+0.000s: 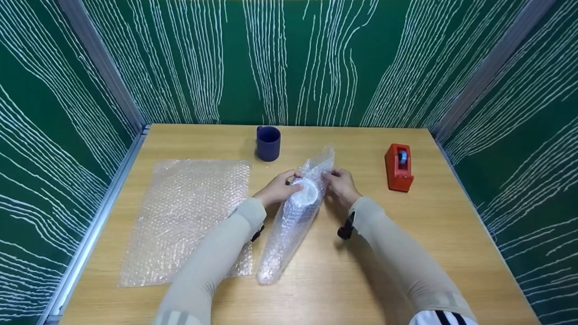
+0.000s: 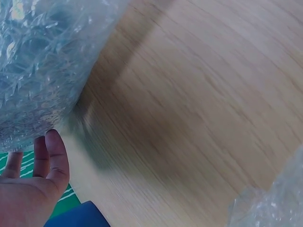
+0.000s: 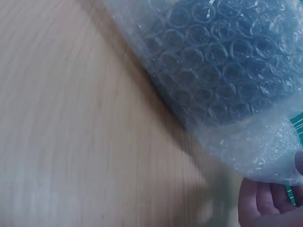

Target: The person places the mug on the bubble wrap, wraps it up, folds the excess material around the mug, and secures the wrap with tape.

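A long bundle of bubble wrap (image 1: 289, 228) lies slantwise between my hands, rolled around a white, round, cup-like item (image 1: 305, 193) whose pale circular end shows through the plastic. My left hand (image 1: 281, 186) grips the bundle from the left, thumb over the round end; in the left wrist view its fingertips (image 2: 57, 146) are at the wrap's edge. On the other side my right hand (image 1: 342, 184) pinches the wrap's loose upper right edge. The right wrist view shows that thin edge (image 3: 265, 165) between thumb and fingers, beside large bubbles over the item.
To the left a flat sheet of bubble wrap (image 1: 194, 212) is spread on the wooden table (image 1: 361, 280), partly under my left forearm. A dark blue mug (image 1: 268, 144) stands behind the bundle. Far right sits a red tape dispenser (image 1: 399, 168). Green walls with white lines enclose the table.
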Demonstrator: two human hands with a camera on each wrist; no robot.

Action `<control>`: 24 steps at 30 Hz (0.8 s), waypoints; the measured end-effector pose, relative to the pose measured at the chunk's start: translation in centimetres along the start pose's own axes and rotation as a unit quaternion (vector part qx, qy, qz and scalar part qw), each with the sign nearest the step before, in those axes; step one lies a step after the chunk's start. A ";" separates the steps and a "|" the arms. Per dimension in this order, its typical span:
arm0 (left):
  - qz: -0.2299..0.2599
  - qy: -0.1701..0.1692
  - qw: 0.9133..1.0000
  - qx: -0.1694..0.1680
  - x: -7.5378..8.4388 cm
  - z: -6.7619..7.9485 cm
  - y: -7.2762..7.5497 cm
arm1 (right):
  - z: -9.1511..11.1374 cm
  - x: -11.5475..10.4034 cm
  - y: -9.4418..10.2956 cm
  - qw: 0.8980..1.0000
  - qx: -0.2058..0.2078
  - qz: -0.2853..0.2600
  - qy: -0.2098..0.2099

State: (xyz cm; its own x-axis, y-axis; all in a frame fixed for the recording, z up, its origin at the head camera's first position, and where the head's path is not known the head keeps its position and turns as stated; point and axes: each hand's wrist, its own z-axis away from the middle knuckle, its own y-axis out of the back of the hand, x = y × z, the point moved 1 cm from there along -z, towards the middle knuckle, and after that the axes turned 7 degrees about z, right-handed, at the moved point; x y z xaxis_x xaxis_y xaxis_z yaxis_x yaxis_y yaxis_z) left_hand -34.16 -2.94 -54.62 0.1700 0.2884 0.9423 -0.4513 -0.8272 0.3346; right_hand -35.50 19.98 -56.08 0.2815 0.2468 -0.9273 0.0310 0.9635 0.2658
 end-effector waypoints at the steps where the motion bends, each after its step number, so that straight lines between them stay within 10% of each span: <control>1: -0.001 0.000 1.000 0.002 -0.1 0.0 0.0 | 0.1 -0.1 0.0 1.000 -0.005 0.001 0.009; 24: 0.014 0.011 0.999 0.031 -0.3 0.0 -0.5 | 1.5 -0.1 0.0 0.975 -0.152 -0.133 0.091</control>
State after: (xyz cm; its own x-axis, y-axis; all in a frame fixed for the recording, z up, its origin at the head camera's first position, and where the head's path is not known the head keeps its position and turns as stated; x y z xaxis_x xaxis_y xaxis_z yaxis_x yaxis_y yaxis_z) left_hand -33.98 -2.63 -55.06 0.1383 0.2747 0.9515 -0.4012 -0.8629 0.3074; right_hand -34.11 19.79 -55.59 0.1272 -0.0286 -0.9915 -0.2136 0.9753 -0.0555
